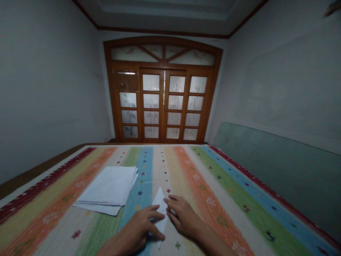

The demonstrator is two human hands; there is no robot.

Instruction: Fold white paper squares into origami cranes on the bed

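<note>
A narrow sheet of white paper (160,200), folded to a long diamond with pointed ends, lies on the striped tablecloth in front of me. From the left, my left hand (142,224) rests on it, fingers and thumb apart, their tips on its lower half. My right hand (183,215) is at the paper's right edge, its fingers curled and the fingertips closed against that edge. Part of the lower paper is hidden by my left hand. Left of my hands lies a stack of square white paper sheets (109,185), its edges slightly uneven.
The tablecloth (210,185) with coloured stripes covers the table. A pale green panel (266,149) stands along the right side. Behind the table's far edge are wooden doors with glass panes (163,103), with plain walls on both sides.
</note>
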